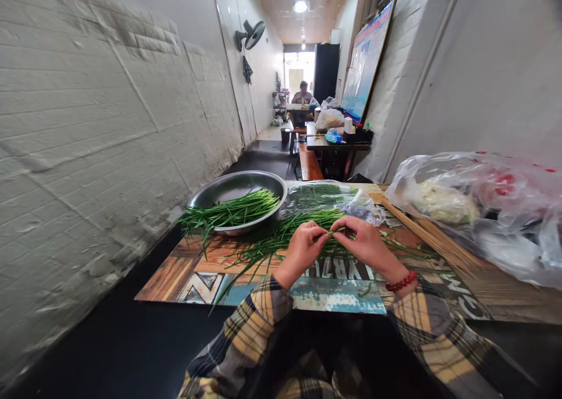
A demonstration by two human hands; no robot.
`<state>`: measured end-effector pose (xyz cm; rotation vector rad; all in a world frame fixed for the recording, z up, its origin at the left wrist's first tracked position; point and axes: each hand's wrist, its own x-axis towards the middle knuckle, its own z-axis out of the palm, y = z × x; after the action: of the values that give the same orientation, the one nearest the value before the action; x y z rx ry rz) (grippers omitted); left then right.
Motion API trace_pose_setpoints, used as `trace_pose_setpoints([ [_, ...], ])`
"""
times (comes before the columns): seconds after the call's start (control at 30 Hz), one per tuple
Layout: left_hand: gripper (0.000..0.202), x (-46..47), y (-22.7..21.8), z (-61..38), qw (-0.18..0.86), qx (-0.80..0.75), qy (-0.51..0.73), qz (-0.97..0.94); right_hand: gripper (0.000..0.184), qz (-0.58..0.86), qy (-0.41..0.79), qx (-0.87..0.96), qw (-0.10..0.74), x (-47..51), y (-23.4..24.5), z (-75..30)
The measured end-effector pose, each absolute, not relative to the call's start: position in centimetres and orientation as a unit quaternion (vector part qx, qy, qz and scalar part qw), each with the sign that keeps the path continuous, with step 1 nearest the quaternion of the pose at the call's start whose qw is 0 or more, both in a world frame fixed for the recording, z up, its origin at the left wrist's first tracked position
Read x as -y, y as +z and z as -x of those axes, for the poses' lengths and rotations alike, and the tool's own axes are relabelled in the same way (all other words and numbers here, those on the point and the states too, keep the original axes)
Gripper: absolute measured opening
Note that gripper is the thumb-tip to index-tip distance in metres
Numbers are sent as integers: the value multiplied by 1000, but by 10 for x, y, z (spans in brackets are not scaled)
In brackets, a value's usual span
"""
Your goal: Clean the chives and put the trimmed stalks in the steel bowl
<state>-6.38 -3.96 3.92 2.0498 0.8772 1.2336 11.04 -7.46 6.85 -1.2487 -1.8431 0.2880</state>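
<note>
Over the patterned tabletop (263, 296), my left hand (304, 248) and my right hand (363, 242) meet fingertip to fingertip. Both pinch a thin green stalk of garlic chives, of which only a short bit shows between the fingers. Just behind and under them lies a loose pile of garlic chives (287, 228), its leaves trailing left across the table. More chives (246, 209) rest in a wide steel basin (266, 176), leaves hanging over its left rim. Behind the pile, a clear plastic bag (325, 194) holds further greens.
Bundled thin wooden skewers (432, 235) lie to the right, beside a large clear plastic bag (483, 203) with pale contents. A white wall (109, 130) runs along the left. Farther back stand another table (320, 143), a bench (309, 162) and a seated person (302, 95).
</note>
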Motion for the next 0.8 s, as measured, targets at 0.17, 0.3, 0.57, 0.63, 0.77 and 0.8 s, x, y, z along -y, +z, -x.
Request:
trace_pose_setpoints([
  [0.17,20,29,41,90,433,-383,544,-609,18,574,2,703,420,62,53,-141],
  [0.3,26,26,48,107,512,-377,586,-503,22,546,19,751,371,57,34,-135],
  [0.57,26,34,50,101,513,-353,646,-441,19,493,176,728,443,74,34,-27],
  [0.63,25,36,48,103,522,-343,655,-426,20,475,237,726,437,74,29,-16],
  [0.77,25,33,43,122,526,-343,682,-376,25,459,250,754,397,74,11,-31],
  [0.8,25,32,42,127,527,-346,686,-363,25,462,224,770,380,74,6,-40],
])
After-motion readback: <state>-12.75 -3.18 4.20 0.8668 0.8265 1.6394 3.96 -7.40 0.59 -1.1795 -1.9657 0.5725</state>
